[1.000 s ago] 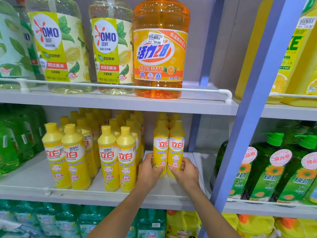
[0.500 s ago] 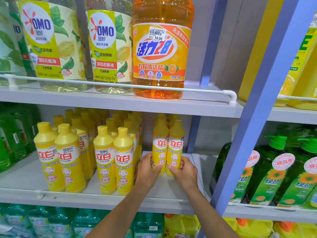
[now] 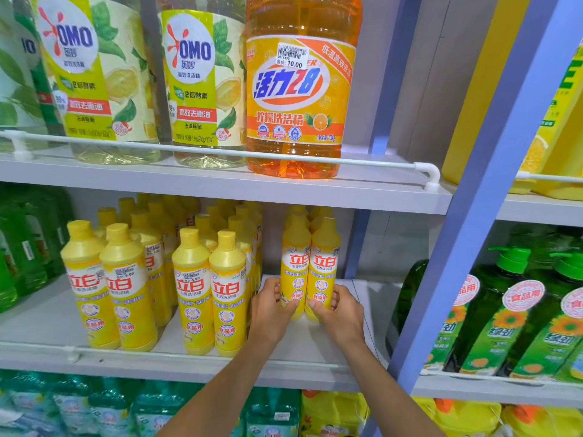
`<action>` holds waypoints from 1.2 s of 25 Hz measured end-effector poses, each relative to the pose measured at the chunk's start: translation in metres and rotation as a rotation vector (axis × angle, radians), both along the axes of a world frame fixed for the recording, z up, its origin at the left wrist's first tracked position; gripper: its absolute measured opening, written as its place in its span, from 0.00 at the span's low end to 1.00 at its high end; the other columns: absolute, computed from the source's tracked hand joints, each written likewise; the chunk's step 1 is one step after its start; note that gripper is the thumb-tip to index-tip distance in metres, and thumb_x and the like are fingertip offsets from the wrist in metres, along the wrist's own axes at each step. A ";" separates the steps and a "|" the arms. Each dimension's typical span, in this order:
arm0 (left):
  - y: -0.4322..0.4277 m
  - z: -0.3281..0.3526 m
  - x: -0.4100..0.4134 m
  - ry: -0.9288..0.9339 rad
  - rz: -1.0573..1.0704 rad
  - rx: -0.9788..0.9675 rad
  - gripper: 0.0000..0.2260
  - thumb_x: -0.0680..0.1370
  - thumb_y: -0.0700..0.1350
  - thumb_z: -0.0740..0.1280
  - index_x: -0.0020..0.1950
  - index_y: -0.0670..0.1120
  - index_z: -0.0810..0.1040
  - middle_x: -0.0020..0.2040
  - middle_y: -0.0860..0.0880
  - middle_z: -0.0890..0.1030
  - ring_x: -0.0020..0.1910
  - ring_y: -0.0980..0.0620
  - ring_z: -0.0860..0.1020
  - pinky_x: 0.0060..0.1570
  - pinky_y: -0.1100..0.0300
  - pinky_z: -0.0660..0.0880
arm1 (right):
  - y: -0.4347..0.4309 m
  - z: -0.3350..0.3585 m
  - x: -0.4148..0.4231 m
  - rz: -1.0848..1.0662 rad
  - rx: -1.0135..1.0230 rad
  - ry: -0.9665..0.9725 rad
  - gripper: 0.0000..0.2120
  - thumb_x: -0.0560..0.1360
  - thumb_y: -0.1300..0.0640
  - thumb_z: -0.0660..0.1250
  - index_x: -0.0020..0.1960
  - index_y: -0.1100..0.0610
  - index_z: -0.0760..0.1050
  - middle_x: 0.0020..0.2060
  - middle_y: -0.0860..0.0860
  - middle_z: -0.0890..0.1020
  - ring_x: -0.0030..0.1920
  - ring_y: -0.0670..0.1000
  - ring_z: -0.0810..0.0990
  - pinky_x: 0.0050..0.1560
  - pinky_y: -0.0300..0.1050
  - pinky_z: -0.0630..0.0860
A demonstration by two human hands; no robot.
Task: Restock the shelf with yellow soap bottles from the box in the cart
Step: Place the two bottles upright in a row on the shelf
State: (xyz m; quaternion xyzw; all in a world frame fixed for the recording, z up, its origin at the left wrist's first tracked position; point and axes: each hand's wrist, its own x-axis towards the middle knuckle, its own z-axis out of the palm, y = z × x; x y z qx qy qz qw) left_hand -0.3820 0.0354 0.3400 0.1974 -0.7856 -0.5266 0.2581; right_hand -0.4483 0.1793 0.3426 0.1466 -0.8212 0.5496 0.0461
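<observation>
Both hands were at the right end of the middle shelf (image 3: 41,323). The left hand (image 3: 271,310) gripped the low part of one yellow soap btl (image 3: 295,266), w/ fingers curled round its front. The right hand (image 3: 339,313) gripped the second yellow soap btl (image 3: 325,263) the same way, from the right side. The 2 btls stood upright, side by side & touching, bases on the shelf, set back from the near edge. More yellow caps (image 3: 296,212) showed just behind them, farther in.

To the left, across a gap, stood rows of the same yellow btls (image 3: 192,288): 2 pairs at the near edge, more behind. Green btls (image 3: 19,247) sat at far left.

On the shelf above, an orange jug (image 3: 299,89) stood over the held pair, w/ 2 OMO jugs (image 3: 202,77) to its left, all behind a white rail (image 3: 378,164). Right of the blue post (image 3: 473,216), green pump btls (image 3: 504,310) stood in the next bay. Teal btls (image 3: 94,405) stood on the shelf below.
</observation>
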 end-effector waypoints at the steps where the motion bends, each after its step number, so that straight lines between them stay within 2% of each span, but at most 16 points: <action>1: 0.000 0.000 0.000 0.006 -0.001 0.013 0.23 0.73 0.47 0.78 0.65 0.49 0.75 0.55 0.55 0.82 0.52 0.57 0.81 0.57 0.56 0.81 | 0.000 0.001 0.000 0.000 0.001 -0.001 0.22 0.68 0.47 0.80 0.58 0.52 0.79 0.50 0.47 0.86 0.47 0.45 0.84 0.48 0.37 0.80; 4: 0.000 0.000 -0.001 0.010 0.004 0.037 0.23 0.72 0.48 0.78 0.64 0.50 0.76 0.57 0.54 0.83 0.53 0.56 0.82 0.58 0.53 0.81 | 0.000 0.002 0.002 -0.004 0.007 -0.004 0.22 0.69 0.47 0.80 0.59 0.53 0.80 0.50 0.47 0.85 0.46 0.43 0.83 0.42 0.27 0.74; 11: -0.001 0.000 -0.002 -0.006 -0.018 0.016 0.22 0.73 0.49 0.78 0.64 0.52 0.75 0.57 0.55 0.83 0.54 0.56 0.82 0.58 0.51 0.81 | 0.000 0.003 0.003 -0.012 0.025 -0.012 0.23 0.69 0.47 0.80 0.60 0.53 0.79 0.52 0.48 0.85 0.46 0.45 0.83 0.41 0.24 0.71; 15: -0.003 0.000 -0.002 -0.035 -0.025 -0.004 0.23 0.73 0.48 0.77 0.67 0.51 0.75 0.59 0.54 0.83 0.57 0.55 0.82 0.60 0.49 0.80 | 0.000 0.005 0.003 -0.013 0.050 0.000 0.23 0.69 0.47 0.80 0.60 0.54 0.79 0.52 0.49 0.85 0.47 0.47 0.83 0.42 0.29 0.73; 19: -0.007 -0.003 -0.004 -0.027 -0.056 0.006 0.24 0.75 0.47 0.76 0.68 0.49 0.74 0.61 0.53 0.82 0.58 0.55 0.81 0.61 0.50 0.80 | -0.001 0.002 0.001 -0.028 0.080 0.023 0.24 0.69 0.47 0.79 0.61 0.54 0.79 0.53 0.50 0.85 0.50 0.50 0.83 0.51 0.43 0.80; 21: -0.007 -0.005 -0.004 -0.018 -0.056 -0.002 0.23 0.75 0.47 0.76 0.69 0.49 0.74 0.61 0.53 0.82 0.59 0.55 0.81 0.61 0.51 0.79 | 0.000 0.000 0.000 -0.030 0.087 0.027 0.24 0.69 0.47 0.80 0.61 0.54 0.78 0.54 0.51 0.85 0.51 0.51 0.83 0.54 0.47 0.81; 26: -0.007 -0.005 -0.004 -0.032 -0.060 -0.015 0.24 0.76 0.47 0.75 0.70 0.49 0.73 0.63 0.53 0.82 0.60 0.55 0.81 0.62 0.50 0.79 | -0.001 -0.002 -0.002 -0.020 0.096 0.023 0.25 0.70 0.47 0.79 0.62 0.54 0.78 0.55 0.52 0.84 0.53 0.53 0.83 0.57 0.50 0.81; 30: -0.008 -0.002 -0.003 -0.071 -0.076 -0.039 0.24 0.76 0.47 0.75 0.71 0.49 0.72 0.64 0.52 0.81 0.61 0.54 0.80 0.63 0.49 0.79 | 0.000 0.002 0.000 -0.008 0.128 0.020 0.25 0.70 0.46 0.79 0.63 0.54 0.77 0.56 0.51 0.84 0.53 0.52 0.82 0.57 0.49 0.81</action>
